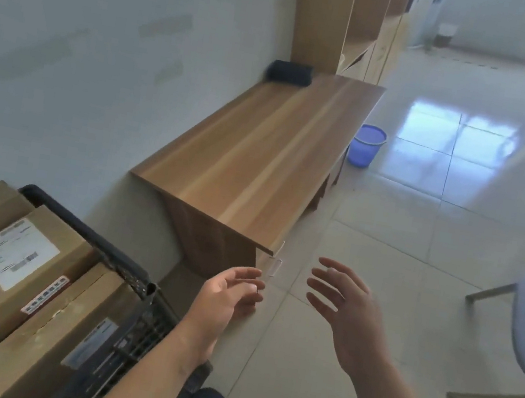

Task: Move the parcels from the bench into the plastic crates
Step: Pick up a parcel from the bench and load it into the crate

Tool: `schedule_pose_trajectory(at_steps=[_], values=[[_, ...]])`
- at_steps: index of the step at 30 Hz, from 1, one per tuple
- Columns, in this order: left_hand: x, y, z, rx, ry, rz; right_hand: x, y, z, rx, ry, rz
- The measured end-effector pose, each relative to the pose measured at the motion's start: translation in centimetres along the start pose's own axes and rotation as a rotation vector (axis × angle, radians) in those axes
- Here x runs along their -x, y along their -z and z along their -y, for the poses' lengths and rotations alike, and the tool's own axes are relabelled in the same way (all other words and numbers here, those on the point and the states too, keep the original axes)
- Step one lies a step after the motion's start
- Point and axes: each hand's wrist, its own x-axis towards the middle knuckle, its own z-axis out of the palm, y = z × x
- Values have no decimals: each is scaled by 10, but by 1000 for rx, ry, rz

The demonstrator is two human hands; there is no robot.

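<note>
Step in hand: judged as the gap between loads; both hands are empty and raised over the floor, off the near corner of the bench [262, 150].
Left hand [225, 297]: palm turned up and inward, fingers loosely curved, holding nothing; it hangs just past the crate's right rim.
Right hand [344, 311]: fingers spread and relaxed, holding nothing, well clear of bench and crate.
Parcels: two brown cardboard boxes lie in the black plastic crate [136, 282] at lower left. The labelled parcel [11, 261] carries a white printed sheet and an orange sticker; the near parcel [58, 331] lies beside it with tape along its seam and a pale label on its side. A further cardboard flap shows behind them; its extent cannot be told.
Bench top: pale wood-grain laminate, flat, square-edged, long and narrow against the wall. Only a dark item [290, 72] sits at its far end; blur hides whether it is a parcel.
Crate: rigid dark plastic, lattice walls, thick rolled rim.
Next move, judgement: a walk to the far end and a two-handed pick of the dark item, if it counts as a parcel; otherwise the bench looks done.
Floor: glossy pale tiles; a blue basket [366, 145] stands by the bench.
</note>
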Motion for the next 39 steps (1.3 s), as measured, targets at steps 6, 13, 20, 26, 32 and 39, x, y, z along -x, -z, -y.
schedule_pose_trajectory(at_steps=[6, 13, 20, 26, 32, 39], values=[[-94, -39, -30, -31, 53, 61, -79, 12, 45, 36, 31, -71], [-215, -91, -99, -8, 57, 158, -177, 8, 118, 39, 59, -191], [-312, -146, -146, 22, 84, 208, -239, 24, 148, 1, 12, -313], [-381, -200, -164, -20, 111, 240, -310, 60, 178, -61, -2, -389], [-463, -272, -190, -75, 85, 188, -424, 101, 236, -66, 12, -353], [-548, -353, -247, -31, 66, 70, -549, 143, 318, -44, -35, -231]])
